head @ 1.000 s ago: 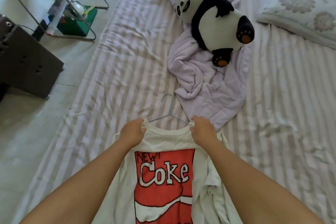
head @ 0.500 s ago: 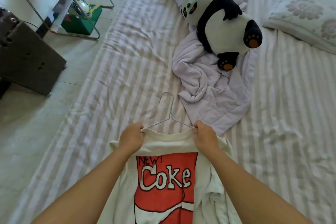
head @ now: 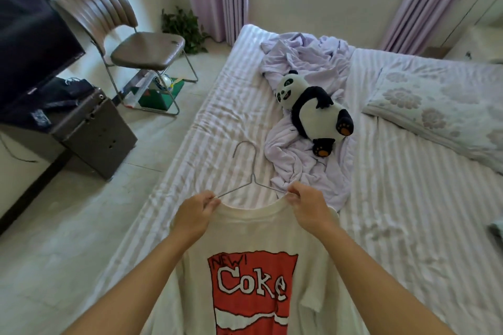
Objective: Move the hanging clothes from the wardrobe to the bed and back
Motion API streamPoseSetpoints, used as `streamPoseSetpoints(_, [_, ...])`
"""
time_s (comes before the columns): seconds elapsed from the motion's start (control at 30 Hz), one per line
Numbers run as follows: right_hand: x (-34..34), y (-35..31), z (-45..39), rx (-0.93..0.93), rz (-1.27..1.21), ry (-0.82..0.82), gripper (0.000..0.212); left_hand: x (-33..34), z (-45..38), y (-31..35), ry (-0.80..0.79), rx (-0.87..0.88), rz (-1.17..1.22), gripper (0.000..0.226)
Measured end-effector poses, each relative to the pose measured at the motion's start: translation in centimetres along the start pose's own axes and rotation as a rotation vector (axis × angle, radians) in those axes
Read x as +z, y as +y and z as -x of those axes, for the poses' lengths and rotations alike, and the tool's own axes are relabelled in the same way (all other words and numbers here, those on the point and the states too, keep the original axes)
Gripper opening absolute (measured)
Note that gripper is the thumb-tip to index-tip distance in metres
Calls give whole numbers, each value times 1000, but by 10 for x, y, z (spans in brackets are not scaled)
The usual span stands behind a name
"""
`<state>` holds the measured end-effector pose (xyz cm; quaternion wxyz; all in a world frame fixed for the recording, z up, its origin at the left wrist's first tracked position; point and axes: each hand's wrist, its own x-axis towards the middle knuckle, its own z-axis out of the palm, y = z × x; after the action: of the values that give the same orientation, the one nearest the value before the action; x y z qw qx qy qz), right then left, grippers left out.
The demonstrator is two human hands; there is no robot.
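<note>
A white T-shirt with a red "Coke" print hangs on a thin wire hanger, held up over the near edge of the striped bed. My left hand grips the shirt's left shoulder together with the hanger wire. My right hand pinches the right shoulder and the wire in the same way. The hanger's hook points away from me, above the sheet. The wardrobe is out of view.
A panda plush lies on a crumpled lilac cloth mid-bed. A flowered pillow is at the right. Left of the bed stand a brown chair, a dark box and a screen.
Both hands have lifted the shirt and hanger up off the sheet. My head has risen, so the chair, curtains and window wall have come into view.
</note>
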<state>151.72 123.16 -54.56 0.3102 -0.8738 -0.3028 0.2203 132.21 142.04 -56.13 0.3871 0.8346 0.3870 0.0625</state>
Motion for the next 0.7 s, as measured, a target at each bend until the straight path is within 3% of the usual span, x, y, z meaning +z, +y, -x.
streamPoseSetpoints(0.2, [-56, -69, 51, -116, 79, -120, 24, -68, 55, 37, 25, 27, 36, 20])
streamPoseSetpoints(0.4, [-92, -129, 83, -260, 72, 70, 22, -142, 96, 84, 155, 107, 91, 10])
streamPoseSetpoints(0.53, [-114, -161, 101, -403, 39, 97, 45, -182, 123, 107, 203, 175, 78, 9])
streamPoseSetpoints(0.6, [-122, -170, 108, -444, 33, 104, 43, -196, 140, 115, 242, 197, 75, 8])
streamPoseSetpoints(0.7, [-133, -185, 120, -541, 46, 89, 20, -211, 171, 126, 320, 209, 83, 7])
